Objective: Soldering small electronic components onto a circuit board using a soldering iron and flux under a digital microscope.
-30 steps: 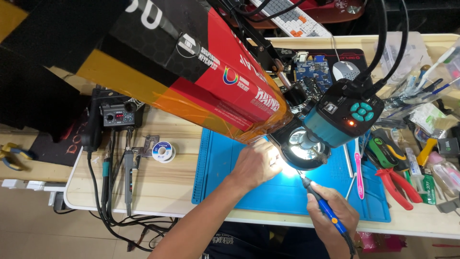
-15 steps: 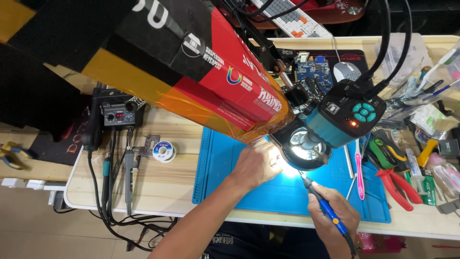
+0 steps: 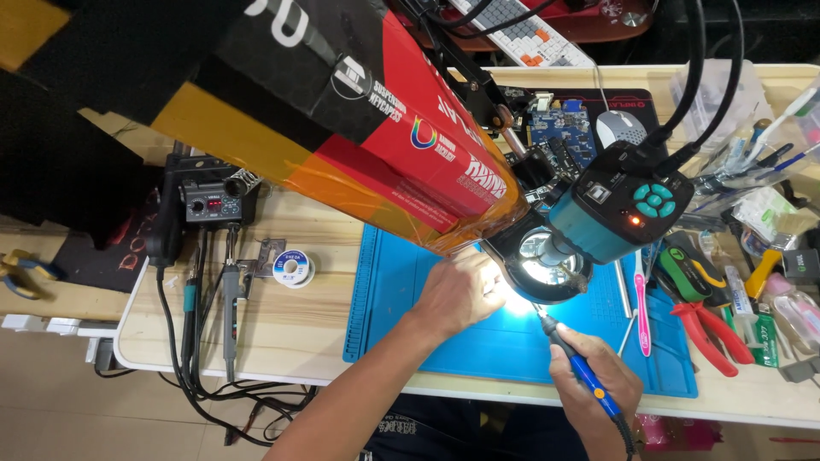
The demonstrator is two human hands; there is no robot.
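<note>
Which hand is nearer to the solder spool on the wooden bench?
Left. The left hand rests on the blue mat, right of the solder spool; the right hand, holding the soldering iron, is farther right.

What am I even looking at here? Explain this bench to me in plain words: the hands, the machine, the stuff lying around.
The view comes from a camera on the person's head, looking down at a wooden workbench. The teal device on black arms is a microscope camera with a bright ring light, aimed at a blue work mat. The left hand rests on the mat under the light; what it steadies is lost in the glare. The right hand holds a blue soldering iron, tip toward the lit spot. To the left sit a soldering station and a solder spool; red pliers lie to the right.
</note>
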